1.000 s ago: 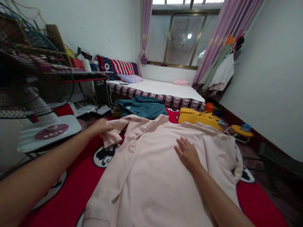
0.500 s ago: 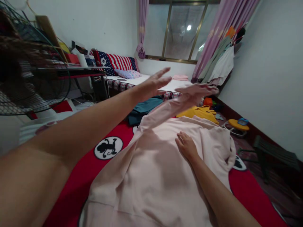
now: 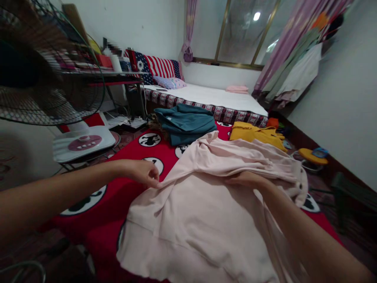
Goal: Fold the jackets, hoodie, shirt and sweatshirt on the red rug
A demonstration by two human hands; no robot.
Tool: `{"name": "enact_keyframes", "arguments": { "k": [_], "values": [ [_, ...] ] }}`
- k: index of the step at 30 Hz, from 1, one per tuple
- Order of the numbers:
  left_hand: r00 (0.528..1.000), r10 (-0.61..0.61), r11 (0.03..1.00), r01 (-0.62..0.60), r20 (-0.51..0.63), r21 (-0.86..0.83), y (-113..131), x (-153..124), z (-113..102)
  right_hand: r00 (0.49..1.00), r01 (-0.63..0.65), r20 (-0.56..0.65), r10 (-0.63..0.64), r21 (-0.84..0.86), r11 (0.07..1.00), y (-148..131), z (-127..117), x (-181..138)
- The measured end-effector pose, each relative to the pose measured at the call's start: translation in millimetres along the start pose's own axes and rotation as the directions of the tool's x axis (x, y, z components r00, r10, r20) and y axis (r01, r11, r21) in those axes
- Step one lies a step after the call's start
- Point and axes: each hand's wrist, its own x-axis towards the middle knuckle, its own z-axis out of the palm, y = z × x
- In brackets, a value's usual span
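Note:
A pale pink sweatshirt (image 3: 203, 212) lies spread before me, one sleeve folded across its upper part. At its left edge, my left hand (image 3: 144, 173) is closed, pinching the cloth between thumb and fingers. My right hand (image 3: 249, 180) rests on the body of the garment, against the lower edge of the folded sleeve. Its visible fingers are stretched out leftward, and the sleeve partly hides them. Beneath the sweatshirt is a red blanket (image 3: 123, 200) with black figures in white circles.
Beyond the sweatshirt lie a folded teal garment (image 3: 188, 122) and a yellow garment (image 3: 256, 135). A fan (image 3: 50, 78) stands close on the left. A bed (image 3: 206, 96) is at the back. On the right are a yellow stool (image 3: 312, 157) and a dark chair (image 3: 353, 192).
The sleeve, raised half a second ago, now lies across the sweatshirt. My left hand has come down and back to the left edge. My right hand now meets the sleeve. The view has shifted left.

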Motion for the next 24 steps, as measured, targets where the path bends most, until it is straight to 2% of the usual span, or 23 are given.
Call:
{"name": "enact_keyframes", "arguments": {
  "k": [2, 4, 5, 7, 10, 13, 15, 16, 17, 18, 19, 21, 22, 23, 24],
  "values": [
    [0.989, 0.028, 0.997, -0.017, 0.147, -0.070, -0.6, -16.5, 14.2, 0.999, 0.007, 0.034, -0.011, 0.119, 0.993, -11.8, -5.1, -1.9],
    [0.977, 0.063, 0.988, -0.032, 0.202, -0.153, 3.7, -25.8, 22.1, 0.997, 0.025, -0.079, -0.005, 0.256, 0.966, -22.8, -3.6, 2.9],
    [0.979, 0.072, 0.983, -0.037, 0.192, -0.181, 7.9, -28.4, 22.3, 0.987, 0.037, -0.159, 0.020, 0.348, 0.937, -27.5, -1.9, 7.8],
    [0.990, 0.084, 0.977, -0.060, 0.109, -0.205, 21.3, -31.6, 13.9, 0.953, 0.079, -0.286, 0.099, 0.549, 0.832, -35.0, -1.1, 20.5],
    [0.994, 0.099, 0.965, -0.105, -0.039, -0.241, 56.0, -35.6, -11.6, 0.900, 0.187, -0.372, 0.225, 0.798, 0.572, -42.7, -14.3, 36.2],
    [0.972, 0.127, 0.941, -0.181, -0.199, -0.285, 101.5, -36.8, -27.2, 0.837, 0.338, -0.458, 0.299, 0.863, 0.376, -46.0, -36.2, 39.4],
    [0.939, 0.204, 0.928, -0.276, -0.278, -0.250, 129.0, -32.9, -21.6, 0.787, 0.431, -0.511, 0.347, 0.856, 0.284, -43.9, -43.9, 37.5],
    [0.927, 0.260, 0.921, -0.322, -0.269, -0.219, 140.2, -29.3, -14.2, 0.758, 0.460, -0.529, 0.382, 0.849, 0.260, -41.0, -44.1, 36.4],
    [0.925, 0.319, 0.914, -0.358, -0.206, -0.194, 149.4, -24.8, -4.8, 0.730, 0.473, -0.536, 0.424, 0.844, 0.253, -36.9, -41.7, 35.5],
    [0.925, 0.372, 0.908, -0.380, -0.081, -0.175, 156.8, -19.7, 5.7, 0.703, 0.471, -0.535, 0.468, 0.844, 0.258, -31.5, -37.2, 34.8],
    [0.909, 0.406, 0.908, -0.389, 0.092, -0.159, 162.6, -14.1, 16.0, 0.680, 0.459, -0.530, 0.507, 0.847, 0.269, -25.0, -31.1, 34.3],
    [0.804, 0.398, 0.913, -0.393, 0.441, -0.108, 170.6, -1.6, 32.6, 0.656, 0.423, -0.514, 0.552, 0.857, 0.295, -9.9, -17.0, 33.5],
    [0.752, 0.372, 0.915, -0.397, 0.545, -0.076, 173.3, 5.6, 37.6, 0.652, 0.417, -0.516, 0.556, 0.856, 0.306, -2.2, -10.3, 33.2],
    [0.731, 0.362, 0.911, -0.410, 0.578, -0.052, 175.1, 13.8, 40.3, 0.649, 0.423, -0.526, 0.549, 0.850, 0.315, 5.2, -4.4, 33.0],
    [0.759, 0.373, 0.904, -0.426, 0.534, -0.026, 176.1, 23.4, 40.8, 0.642, 0.440, -0.543, 0.541, 0.839, 0.320, 11.9, 0.4, 33.0]
  ]
}}
